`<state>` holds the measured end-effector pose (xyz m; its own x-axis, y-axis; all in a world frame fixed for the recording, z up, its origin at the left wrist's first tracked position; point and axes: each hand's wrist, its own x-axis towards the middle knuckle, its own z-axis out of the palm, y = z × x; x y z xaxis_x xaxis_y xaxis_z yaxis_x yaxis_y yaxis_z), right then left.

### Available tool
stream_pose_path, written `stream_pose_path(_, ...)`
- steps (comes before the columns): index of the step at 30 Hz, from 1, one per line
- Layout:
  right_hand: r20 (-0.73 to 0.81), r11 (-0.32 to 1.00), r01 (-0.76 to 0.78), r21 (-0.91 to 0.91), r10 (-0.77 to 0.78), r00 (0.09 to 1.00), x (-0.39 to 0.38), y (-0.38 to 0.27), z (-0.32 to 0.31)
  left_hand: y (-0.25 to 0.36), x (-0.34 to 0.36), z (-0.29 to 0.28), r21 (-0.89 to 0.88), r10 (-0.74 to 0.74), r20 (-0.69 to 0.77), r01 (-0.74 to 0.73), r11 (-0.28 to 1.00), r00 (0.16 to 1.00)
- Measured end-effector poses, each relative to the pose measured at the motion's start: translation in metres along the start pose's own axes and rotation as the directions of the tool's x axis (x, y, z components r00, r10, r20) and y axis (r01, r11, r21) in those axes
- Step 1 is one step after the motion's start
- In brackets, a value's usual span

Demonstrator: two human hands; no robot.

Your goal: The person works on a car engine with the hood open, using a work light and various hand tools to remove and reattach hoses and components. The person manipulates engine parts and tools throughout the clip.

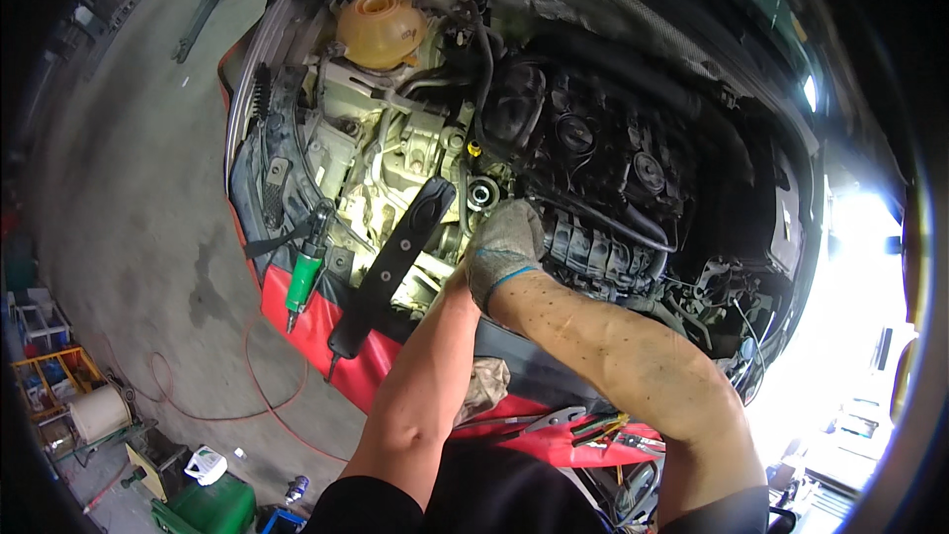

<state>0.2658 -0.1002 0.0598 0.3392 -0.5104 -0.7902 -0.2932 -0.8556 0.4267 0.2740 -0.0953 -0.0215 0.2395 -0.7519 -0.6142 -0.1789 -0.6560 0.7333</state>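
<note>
In the engine bay, my right hand (506,245) wears a grey work glove with a blue cuff. It reaches down at the front side of the dark engine (583,129), beside a round metal-ringed opening (482,195). The back of the glove hides its fingers and whatever they touch. My left forearm (435,366) comes up from below and meets the right wrist, where my left hand is hidden behind the glove. Left of my hands lies a long black work light (395,262), slanting across the front of the bay. A green air ratchet (304,275) rests farther left.
A yellowish coolant tank (381,30) sits at the far left of the bay. A red fender cover (341,321) drapes the front edge, with a crumpled rag (484,386) and pliers (556,419) there. A thin hose (222,419) curls over the floor.
</note>
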Motion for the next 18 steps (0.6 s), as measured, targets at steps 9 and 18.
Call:
stream_pose_path(9, -0.372, 0.968, 0.139, 0.207, -0.054, 0.927, 0.006, 0.048, 0.045, -0.099, 0.077, 0.063, -0.983, 0.062, 0.086, 0.075, 0.165, 0.994)
stream_pose_path(18, -0.382, 0.899, 0.144, 0.413, 0.028, 0.924, 0.007, 0.072, 0.107, -0.067, 0.085, 0.049, 0.155, 0.135, -0.044, -0.127, 0.98, 0.99)
